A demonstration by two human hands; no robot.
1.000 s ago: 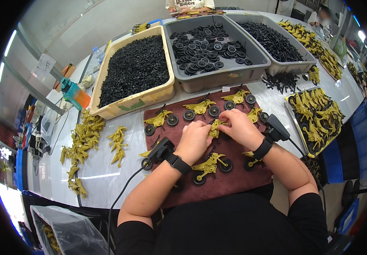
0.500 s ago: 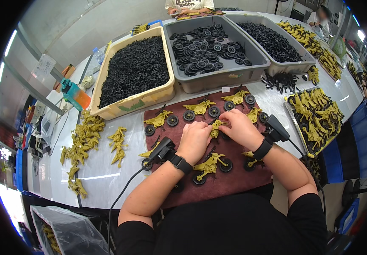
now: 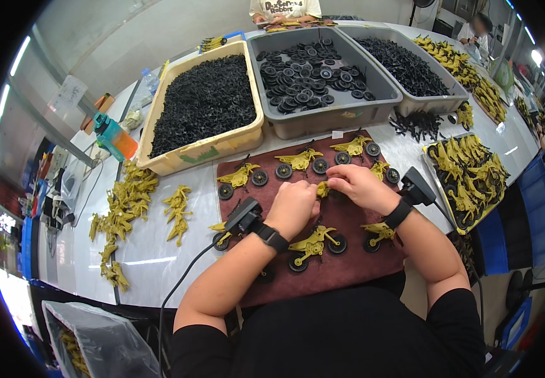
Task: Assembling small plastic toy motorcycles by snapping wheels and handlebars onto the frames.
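Observation:
My left hand is closed round a yellow toy motorcycle, most of which its fingers hide. My right hand meets it from the other side, thumb and curled fingers pinching at its end. Both hands are just above a dark red cloth mat. Below them on the mat lies a toy motorcycle with two black wheels; another is partly under my right wrist. Along the mat's far side lie several more, among them a yellow one with black wheels.
Behind the mat stand a cream tub of small black parts, a grey tub of black wheels and another grey tub. Yellow bodies are heaped left, near an orange-teal bottle. A filled tray stands right.
The toy motorcycle has turned between my hands, and less of it shows. My left fingers have curled further round it, and my right fingers have drawn together.

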